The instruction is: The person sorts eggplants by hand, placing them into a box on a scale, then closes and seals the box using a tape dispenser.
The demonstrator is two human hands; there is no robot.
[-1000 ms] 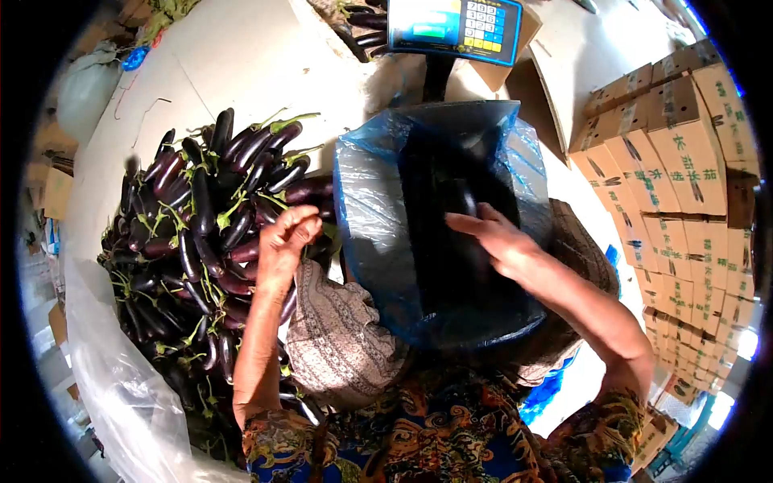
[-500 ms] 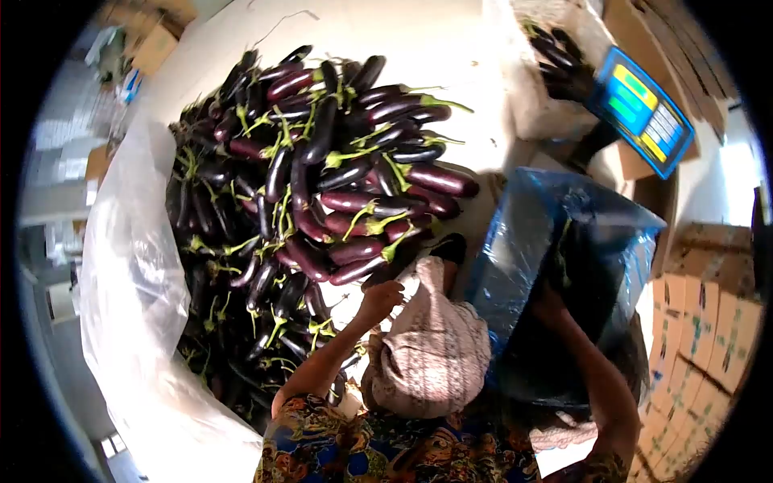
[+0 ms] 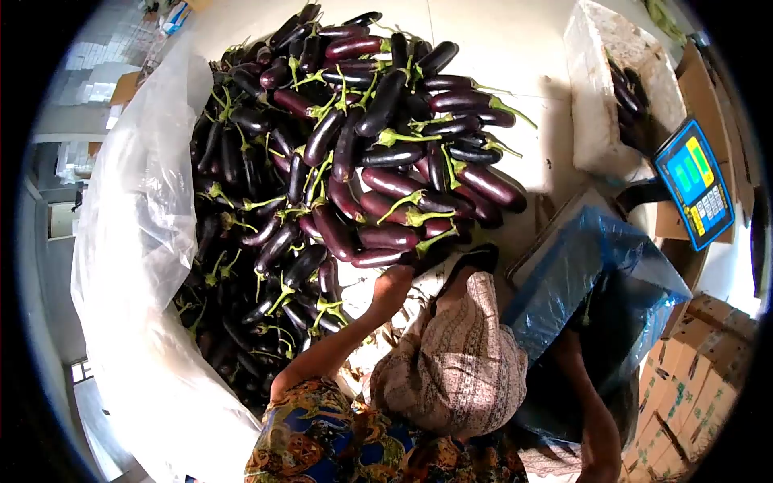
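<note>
My left hand (image 3: 394,287) is at the lower edge of a large heap of eggplants (image 3: 386,183), its fingers curled against a dark eggplant (image 3: 431,259) that it appears to grip. Part of that eggplant is hidden by the hand. My right hand (image 3: 568,348) reaches down into a container lined with a blue plastic bag (image 3: 555,302). Deep shadow hides its fingers. A green stem (image 3: 587,307) shows faintly inside the bag, just beyond this hand.
A clear plastic sheet (image 3: 133,241) borders the heap on the left. A scale display (image 3: 694,183) stands beyond the blue bag. A white foam box (image 3: 592,121) holding eggplants is at the back right; stacked cardboard boxes (image 3: 684,386) stand right. My patterned-cloth knee (image 3: 455,354) lies between my arms.
The view has shifted, so the heap sits higher and further right. My left hand has moved slightly toward the dark eggplant by the knee. My right hand stays inside the blue bag.
</note>
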